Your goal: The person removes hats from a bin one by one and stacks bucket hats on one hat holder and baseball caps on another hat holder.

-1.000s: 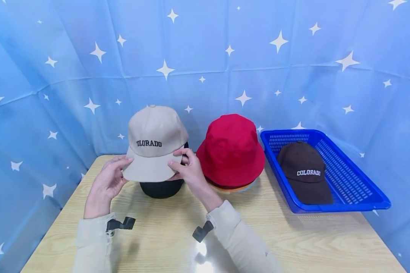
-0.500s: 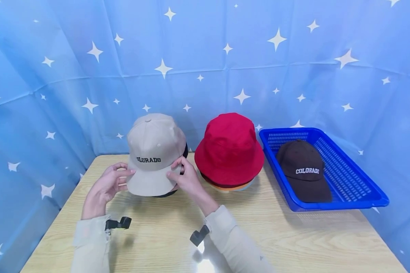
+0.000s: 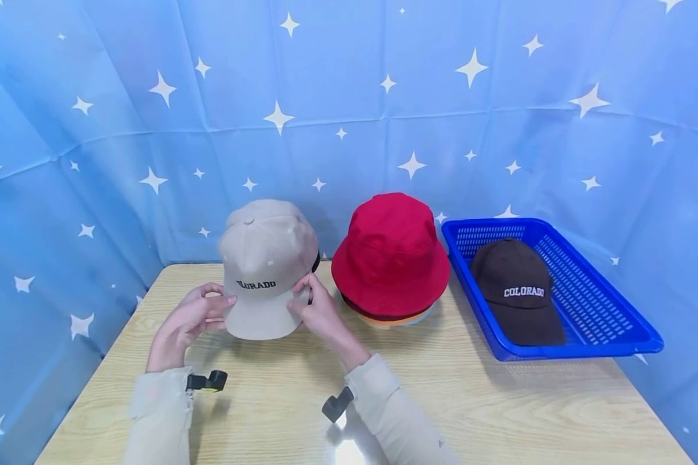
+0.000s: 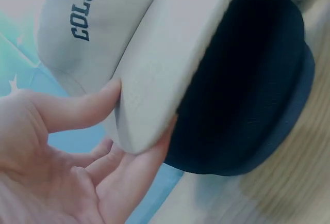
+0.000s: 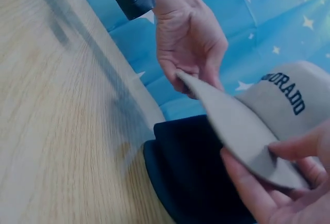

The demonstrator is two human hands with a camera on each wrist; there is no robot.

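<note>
A beige baseball cap (image 3: 267, 242) with dark COLORADO lettering sits over black caps (image 4: 247, 79), its brim toward me. My left hand (image 3: 192, 316) pinches the brim's left side, thumb on top and fingers beneath, as the left wrist view shows. On the brim's right side, my right hand (image 3: 322, 313) pinches the edge in the same manner. In the right wrist view the beige brim (image 5: 232, 126) stands above the black brims. From the head view the black caps are mostly hidden behind the beige one.
Right of the beige cap stands a stack of bucket hats with a red bucket hat (image 3: 391, 252) on top. Farther right, a blue plastic basket (image 3: 593, 284) holds a dark brown COLORADO cap (image 3: 514, 284). A star-patterned blue curtain (image 3: 349, 84) hangs behind the wooden table (image 3: 471, 413).
Both hands have lowered the beige cap over the black ones, its front tipping downward. The black brim below it has gone out of sight in the head view.
</note>
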